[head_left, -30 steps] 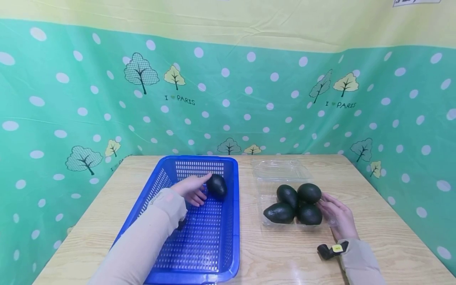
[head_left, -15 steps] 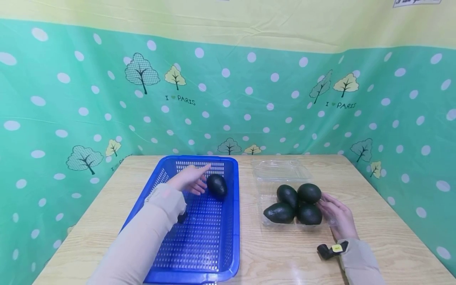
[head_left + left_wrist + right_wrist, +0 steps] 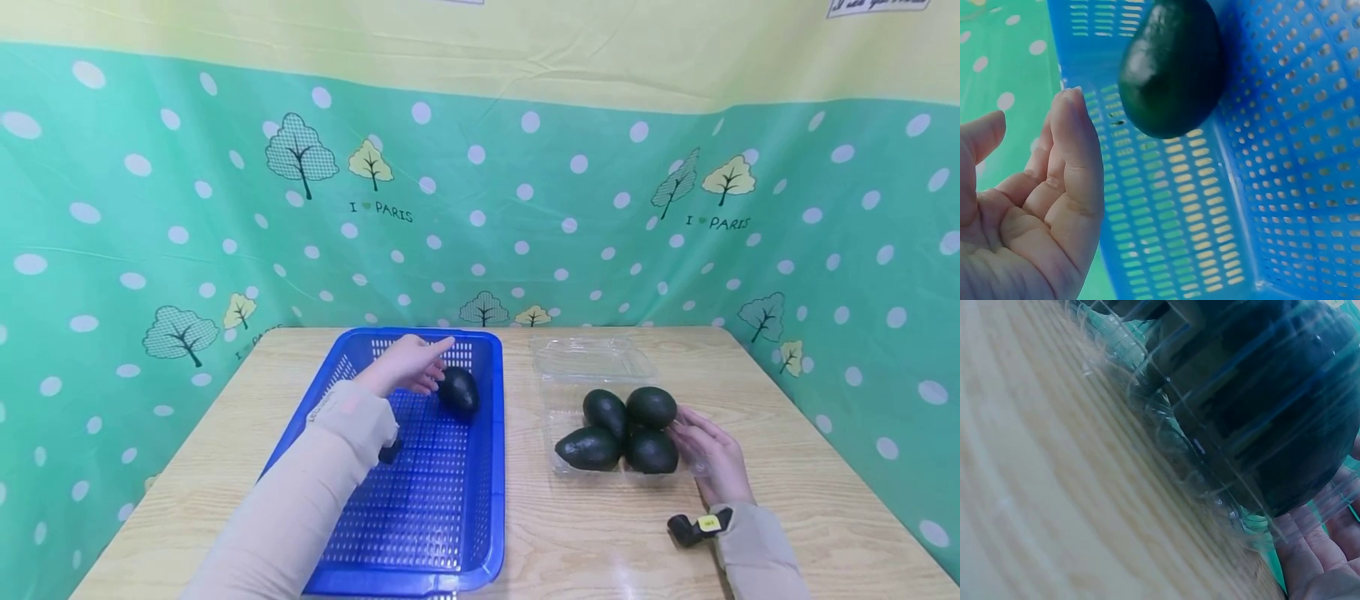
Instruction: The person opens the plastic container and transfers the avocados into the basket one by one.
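Note:
A dark avocado (image 3: 458, 389) lies in the far right part of the blue plastic basket (image 3: 497, 500). My left hand (image 3: 405, 367) hovers inside the basket just left of it, fingers loosely bent and thumb apart. The left wrist view shows a gap between this hand (image 3: 1041, 200) and the avocado (image 3: 1172, 69). To the right, several avocados (image 3: 651, 407) sit close together in a clear plastic clamshell container (image 3: 558, 417). My right hand (image 3: 712, 454) holds that container's right side. In the right wrist view, its fingers (image 3: 1316, 544) are partly behind the clear rim.
The clamshell's lid (image 3: 592, 357) lies folded open toward the back. Both containers stand on a wood-grain table (image 3: 592, 533). A green and yellow patterned cloth (image 3: 480, 208) hangs behind and along the sides. A small black device (image 3: 697, 527) is strapped on the right wrist.
My left hand has let go of the avocado in the basket, lifting away slightly, then shifting back toward the right. My right hand and the clamshell stay put.

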`<state>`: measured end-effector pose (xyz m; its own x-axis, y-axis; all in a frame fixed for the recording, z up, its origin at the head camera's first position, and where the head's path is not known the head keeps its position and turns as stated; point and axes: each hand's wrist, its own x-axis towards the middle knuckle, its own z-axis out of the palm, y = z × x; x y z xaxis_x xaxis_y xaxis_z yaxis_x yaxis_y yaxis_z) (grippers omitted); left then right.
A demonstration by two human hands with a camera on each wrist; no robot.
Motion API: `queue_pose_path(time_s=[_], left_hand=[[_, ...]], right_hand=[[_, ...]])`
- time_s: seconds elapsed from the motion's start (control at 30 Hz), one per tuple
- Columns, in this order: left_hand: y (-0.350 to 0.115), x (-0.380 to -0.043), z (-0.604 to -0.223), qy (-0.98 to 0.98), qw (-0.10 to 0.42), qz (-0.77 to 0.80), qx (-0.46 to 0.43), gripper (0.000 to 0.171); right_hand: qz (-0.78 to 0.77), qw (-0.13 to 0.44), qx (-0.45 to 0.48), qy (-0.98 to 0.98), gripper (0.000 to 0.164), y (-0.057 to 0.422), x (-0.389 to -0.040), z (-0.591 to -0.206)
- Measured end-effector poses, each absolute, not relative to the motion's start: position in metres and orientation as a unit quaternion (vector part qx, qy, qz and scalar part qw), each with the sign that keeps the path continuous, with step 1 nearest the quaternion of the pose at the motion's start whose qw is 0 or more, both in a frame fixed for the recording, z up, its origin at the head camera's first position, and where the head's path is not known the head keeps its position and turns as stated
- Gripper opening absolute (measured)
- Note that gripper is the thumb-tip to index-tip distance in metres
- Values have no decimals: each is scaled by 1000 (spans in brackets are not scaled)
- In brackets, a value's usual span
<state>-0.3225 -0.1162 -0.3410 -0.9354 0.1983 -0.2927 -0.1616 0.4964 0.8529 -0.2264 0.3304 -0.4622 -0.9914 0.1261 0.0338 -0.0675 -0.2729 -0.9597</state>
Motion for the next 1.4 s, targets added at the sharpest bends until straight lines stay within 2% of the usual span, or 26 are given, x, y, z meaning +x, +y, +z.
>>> queue_pose_path(time_s=[1.1,1.4], left_hand=[[-62,-307,-310,867,137,477,53,54],[-52,-309,-305,861,148,483,62,54]], right_hand=[[796,65,-27,-602,26,329,-226,-462],[801,69,-21,-594,27,329,-225,-462]])
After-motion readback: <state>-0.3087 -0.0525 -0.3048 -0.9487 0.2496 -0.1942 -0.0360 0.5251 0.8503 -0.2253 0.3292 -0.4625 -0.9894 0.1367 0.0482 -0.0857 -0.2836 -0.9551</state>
